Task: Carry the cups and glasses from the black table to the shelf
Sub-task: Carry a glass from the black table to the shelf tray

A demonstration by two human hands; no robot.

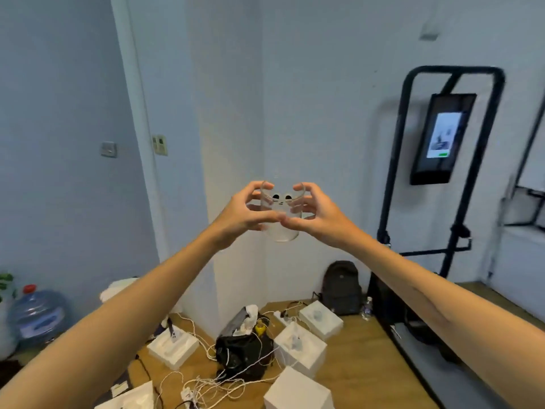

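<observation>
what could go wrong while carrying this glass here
The glass is clear and smooth, pinched only by fingertips of the left hand and right hand; that grip could slip. It is held high, so a drop likely breaks it. Loose cables and white boxes crowd the floor, a tripping risk.

Pale blue walls [59,84] meet at a white corner pillar [230,113]. A black stand [395,178] against the right wall carries a lit screen [443,137]. On the wooden floor [362,358] lie white boxes [299,348], tangled white cables [212,385] and a black bag [241,352]. A dark backpack [342,287] leans at the pillar's foot; a water jug [37,315] stands by the left wall.
</observation>
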